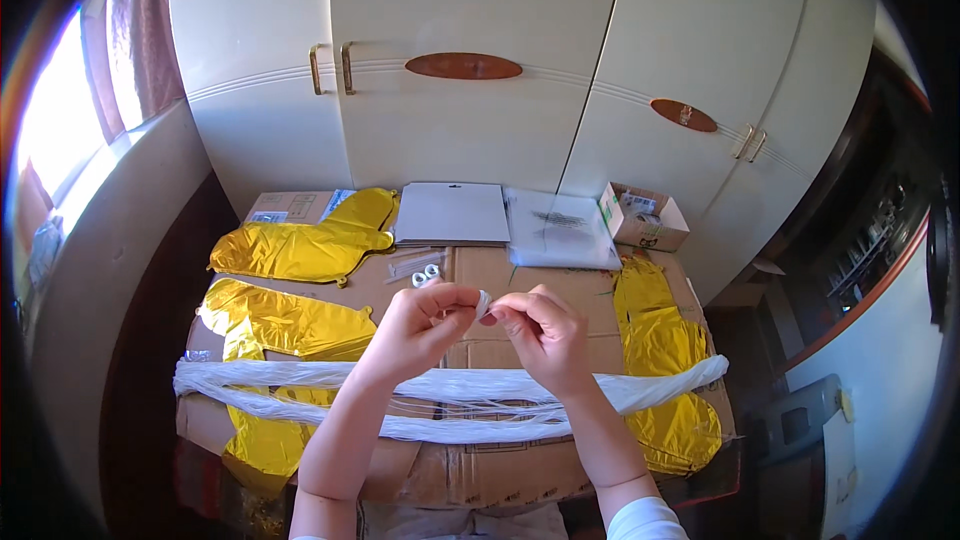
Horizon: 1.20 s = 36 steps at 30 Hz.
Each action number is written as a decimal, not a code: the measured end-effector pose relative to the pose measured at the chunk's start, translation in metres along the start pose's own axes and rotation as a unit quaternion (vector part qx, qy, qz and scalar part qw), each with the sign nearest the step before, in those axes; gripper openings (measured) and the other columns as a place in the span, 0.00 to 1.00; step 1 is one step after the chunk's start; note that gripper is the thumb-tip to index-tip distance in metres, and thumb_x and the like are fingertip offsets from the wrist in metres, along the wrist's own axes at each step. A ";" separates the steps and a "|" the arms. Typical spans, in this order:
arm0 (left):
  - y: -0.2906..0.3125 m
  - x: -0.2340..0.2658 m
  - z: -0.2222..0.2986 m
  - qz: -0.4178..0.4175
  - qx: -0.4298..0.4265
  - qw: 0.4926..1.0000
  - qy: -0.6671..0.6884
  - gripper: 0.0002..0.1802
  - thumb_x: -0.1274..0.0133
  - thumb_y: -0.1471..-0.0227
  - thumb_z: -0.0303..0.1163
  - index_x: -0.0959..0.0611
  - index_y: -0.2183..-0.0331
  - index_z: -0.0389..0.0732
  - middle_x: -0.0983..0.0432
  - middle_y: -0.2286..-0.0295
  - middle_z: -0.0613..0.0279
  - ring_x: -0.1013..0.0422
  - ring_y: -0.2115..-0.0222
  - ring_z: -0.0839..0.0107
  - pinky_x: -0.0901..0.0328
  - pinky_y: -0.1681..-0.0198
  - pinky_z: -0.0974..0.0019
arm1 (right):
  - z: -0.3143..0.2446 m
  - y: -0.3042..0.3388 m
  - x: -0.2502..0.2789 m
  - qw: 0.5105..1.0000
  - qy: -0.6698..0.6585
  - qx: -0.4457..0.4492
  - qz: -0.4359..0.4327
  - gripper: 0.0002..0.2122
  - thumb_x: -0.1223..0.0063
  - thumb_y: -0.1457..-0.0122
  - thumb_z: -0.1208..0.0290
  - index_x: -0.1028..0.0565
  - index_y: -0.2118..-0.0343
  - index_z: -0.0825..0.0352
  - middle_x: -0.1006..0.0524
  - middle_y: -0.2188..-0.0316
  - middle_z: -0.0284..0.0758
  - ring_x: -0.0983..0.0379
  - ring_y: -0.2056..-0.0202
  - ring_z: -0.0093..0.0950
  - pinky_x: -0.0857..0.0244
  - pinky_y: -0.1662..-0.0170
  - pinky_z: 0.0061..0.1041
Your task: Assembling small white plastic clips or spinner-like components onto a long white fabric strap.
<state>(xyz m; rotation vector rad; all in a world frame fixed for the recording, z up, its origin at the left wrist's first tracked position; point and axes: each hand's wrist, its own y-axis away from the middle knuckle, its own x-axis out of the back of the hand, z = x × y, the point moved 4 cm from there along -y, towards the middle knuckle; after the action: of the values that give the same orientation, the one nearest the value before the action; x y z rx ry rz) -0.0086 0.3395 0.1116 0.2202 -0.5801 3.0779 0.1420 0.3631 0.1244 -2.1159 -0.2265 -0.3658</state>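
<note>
At centre frame, above a flattened brown cardboard box [500, 275], the left hand [425, 325] and right hand [545, 335] together pinch a small white tape-like roll [483, 303], its orientation too small to tell, with crinkled gold foil balloons [290, 250] and a horizontal bundle of white plastic film [300, 377] around

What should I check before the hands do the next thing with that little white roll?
1. Both hands on the small white roll: ok; left hand and right hand pinch it between the fingertips.
2. Roll lifted off the cardboard top: ok.
3. Loose end found: cannot tell, too small.
4. White stretchy strips lying flat under the wrists: ok.
5. Gold foil balloons away from the fingers: ok, they lie at the sides.
6. Two small rolls spare behind the hands: ok.
</note>
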 end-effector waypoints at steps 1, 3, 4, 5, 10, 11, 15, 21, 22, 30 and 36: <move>0.000 0.001 -0.003 -0.012 0.024 1.000 0.016 0.07 0.52 0.53 0.25 0.21 0.70 0.32 0.30 0.82 0.68 0.38 0.78 0.83 0.41 0.77 0.77 | 0.000 0.001 -0.002 1.000 0.003 0.000 0.001 0.03 0.44 0.53 0.78 0.25 0.74 0.65 0.29 0.82 0.28 0.36 0.85 0.18 0.43 0.82 0.17; 0.001 0.004 -0.009 -0.035 0.071 0.996 0.049 0.08 0.52 0.53 0.25 0.22 0.70 0.32 0.28 0.81 0.66 0.35 0.77 0.83 0.40 0.77 0.78 | 0.000 0.001 -0.002 1.000 0.002 -0.007 0.005 0.03 0.44 0.53 0.77 0.25 0.74 0.65 0.29 0.82 0.28 0.36 0.84 0.17 0.43 0.82 0.17; 0.002 0.002 -0.007 -0.045 0.063 0.995 0.057 0.08 0.52 0.53 0.25 0.22 0.69 0.32 0.27 0.79 0.65 0.34 0.76 0.83 0.39 0.74 0.78 | 0.000 0.000 -0.001 1.000 -0.003 -0.013 0.008 0.03 0.43 0.53 0.77 0.25 0.74 0.65 0.29 0.82 0.28 0.36 0.84 0.17 0.43 0.81 0.17; 0.002 0.000 -0.003 -0.055 0.055 0.995 0.065 0.09 0.53 0.52 0.25 0.22 0.69 0.31 0.26 0.78 0.64 0.33 0.74 0.82 0.38 0.72 0.77 | 0.000 -0.001 -0.001 1.000 -0.007 -0.020 0.012 0.03 0.43 0.53 0.77 0.25 0.74 0.65 0.29 0.82 0.27 0.37 0.83 0.16 0.44 0.81 0.16; 0.004 -0.003 0.007 -0.111 0.075 0.973 0.187 0.10 0.54 0.51 0.24 0.23 0.66 0.29 0.24 0.72 0.60 0.31 0.68 0.79 0.37 0.61 0.74 | 0.035 0.007 -0.013 0.992 -0.077 -0.103 0.010 0.02 0.44 0.52 0.76 0.25 0.74 0.66 0.30 0.82 0.27 0.36 0.82 0.15 0.45 0.80 0.15; 0.004 -0.003 0.004 -0.088 0.064 0.965 0.238 0.10 0.54 0.51 0.23 0.23 0.66 0.29 0.25 0.71 0.59 0.31 0.67 0.77 0.37 0.61 0.74 | 0.037 0.007 -0.015 0.991 -0.079 -0.112 0.004 0.02 0.44 0.52 0.76 0.25 0.74 0.66 0.30 0.82 0.27 0.36 0.81 0.16 0.45 0.80 0.15; -0.002 -0.003 0.010 0.015 0.011 0.968 0.248 0.10 0.53 0.51 0.22 0.23 0.65 0.30 0.26 0.67 0.58 0.32 0.66 0.77 0.38 0.63 0.75 | 0.011 0.006 -0.018 0.999 0.004 -0.021 -0.039 0.04 0.44 0.53 0.78 0.25 0.73 0.66 0.31 0.82 0.30 0.38 0.83 0.19 0.46 0.81 0.18; 0.000 0.002 -0.001 -0.020 -0.029 0.998 -0.045 0.08 0.51 0.51 0.26 0.22 0.68 0.33 0.24 0.75 0.66 0.35 0.74 0.82 0.40 0.69 0.77 | 0.002 0.002 -0.003 1.000 -0.004 0.007 0.018 0.03 0.45 0.51 0.79 0.25 0.72 0.66 0.30 0.80 0.28 0.40 0.84 0.14 0.47 0.82 0.15; 0.001 0.001 0.001 -0.023 -0.024 0.999 -0.038 0.08 0.50 0.52 0.27 0.22 0.69 0.33 0.24 0.75 0.66 0.36 0.76 0.82 0.40 0.71 0.77 | 0.004 0.002 -0.003 1.000 -0.022 -0.006 0.021 0.03 0.45 0.51 0.78 0.25 0.72 0.66 0.30 0.80 0.28 0.40 0.83 0.14 0.47 0.82 0.14; 0.004 -0.006 0.002 -0.102 0.074 0.983 0.135 0.08 0.49 0.51 0.29 0.21 0.71 0.32 0.24 0.76 0.62 0.31 0.73 0.81 0.37 0.69 0.78 | 0.029 0.004 -0.010 0.987 -0.125 -0.094 -0.026 0.02 0.45 0.51 0.78 0.24 0.73 0.67 0.29 0.78 0.29 0.39 0.81 0.16 0.45 0.79 0.14; -0.001 0.001 -0.006 -0.053 0.017 0.962 0.269 0.08 0.50 0.50 0.27 0.22 0.70 0.31 0.24 0.73 0.60 0.29 0.70 0.78 0.35 0.64 0.75 | 0.016 0.004 -0.009 0.997 -0.057 -0.042 -0.005 0.06 0.45 0.53 0.79 0.24 0.70 0.65 0.29 0.77 0.29 0.36 0.80 0.17 0.42 0.78 0.15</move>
<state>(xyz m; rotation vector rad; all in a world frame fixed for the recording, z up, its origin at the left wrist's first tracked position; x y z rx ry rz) -0.0108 0.3420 0.1069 -0.5515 -0.4641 2.8496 0.1377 0.3739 0.1103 -2.2221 -0.2917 -0.2650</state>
